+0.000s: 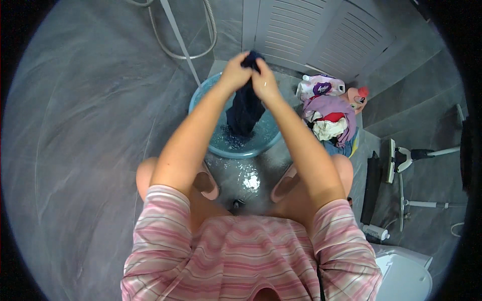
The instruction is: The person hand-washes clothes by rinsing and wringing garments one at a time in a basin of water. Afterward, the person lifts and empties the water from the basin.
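Both of my hands grip the top of a wet dark navy cloth (245, 107), likely a garment, and hold it up over a blue plastic basin (241, 154). My left hand (236, 73) is on its left side and my right hand (265, 83) on its right, close together. The cloth hangs down between my forearms, and its lower end meets the water (263, 131) in the basin. Bunched folds stick out above my fingers. Drops and ripples show around the cloth's lower end.
Right of the basin lies a pile of clothes (331, 116), with a detergent pouch (320, 87) and a pink bottle with a red cap (357, 98) behind it. A shower hose (214, 34) hangs at the back left. Louvred doors (293, 30) stand behind. A toilet (404, 278) is at lower right.
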A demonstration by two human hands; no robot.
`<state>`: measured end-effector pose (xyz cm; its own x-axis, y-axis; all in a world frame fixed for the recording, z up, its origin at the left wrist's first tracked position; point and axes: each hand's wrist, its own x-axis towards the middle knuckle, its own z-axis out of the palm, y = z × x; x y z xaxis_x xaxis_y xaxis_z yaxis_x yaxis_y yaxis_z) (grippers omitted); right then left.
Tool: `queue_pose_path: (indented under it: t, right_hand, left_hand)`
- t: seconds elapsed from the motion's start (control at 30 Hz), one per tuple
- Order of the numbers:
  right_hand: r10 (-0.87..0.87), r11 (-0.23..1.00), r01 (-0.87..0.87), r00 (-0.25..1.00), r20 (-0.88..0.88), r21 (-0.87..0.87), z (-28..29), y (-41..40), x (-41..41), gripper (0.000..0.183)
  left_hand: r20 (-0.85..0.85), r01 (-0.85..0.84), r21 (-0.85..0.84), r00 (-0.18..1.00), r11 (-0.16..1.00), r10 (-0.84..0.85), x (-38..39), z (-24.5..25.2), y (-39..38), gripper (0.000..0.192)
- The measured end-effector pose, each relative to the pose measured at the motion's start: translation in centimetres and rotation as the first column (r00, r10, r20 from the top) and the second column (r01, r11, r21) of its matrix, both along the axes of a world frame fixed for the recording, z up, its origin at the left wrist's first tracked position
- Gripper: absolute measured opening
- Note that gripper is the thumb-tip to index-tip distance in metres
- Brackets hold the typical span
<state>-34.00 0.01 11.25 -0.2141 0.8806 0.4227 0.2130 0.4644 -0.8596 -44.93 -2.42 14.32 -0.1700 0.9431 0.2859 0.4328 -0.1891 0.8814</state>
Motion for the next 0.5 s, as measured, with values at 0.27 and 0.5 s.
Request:
queue_pose_path:
  t: [0.27,0.5]
  right_hand:
    - [0.037,0.944,0.166,0.805,0.592,-0.284,-19.7,-2.6,2.5,0.066]
    - [0.291,0.861,0.156,0.631,0.719,-0.485,-26.2,-4.2,1.2,0.074]
  left_hand:
    - [-0.611,-0.241,-0.400,0.789,0.884,-0.062,0.9,-19.2,-3.5,0.065]
    - [-0.566,-0.284,-0.634,0.804,0.719,-0.182,0.4,-28.5,-4.6,0.073]
